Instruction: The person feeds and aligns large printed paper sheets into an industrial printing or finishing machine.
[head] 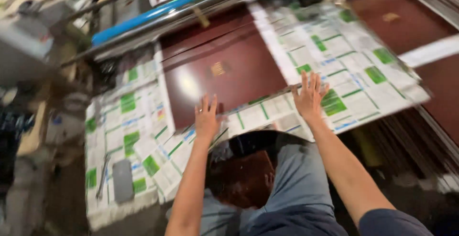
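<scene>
My left hand point(206, 117) lies flat with fingers spread on the near edge of a dark red glossy panel point(224, 68), where it meets a printed white-and-green paper sheet point(267, 114). My right hand point(311, 95) presses palm-down, fingers apart, on the same strip of paper beside a larger printed sheet point(349, 59). Neither hand grips anything. The picture is motion-blurred. My grey trouser leg point(301, 174) shows below the hands.
More printed sheets point(124, 121) cover the surface at left, with a dark flat phone-like object point(123, 181) and a thin metal tool point(102, 176) on them. A blue bar point(162, 9) runs along the far side. Another dark red panel point(406, 21) sits at right.
</scene>
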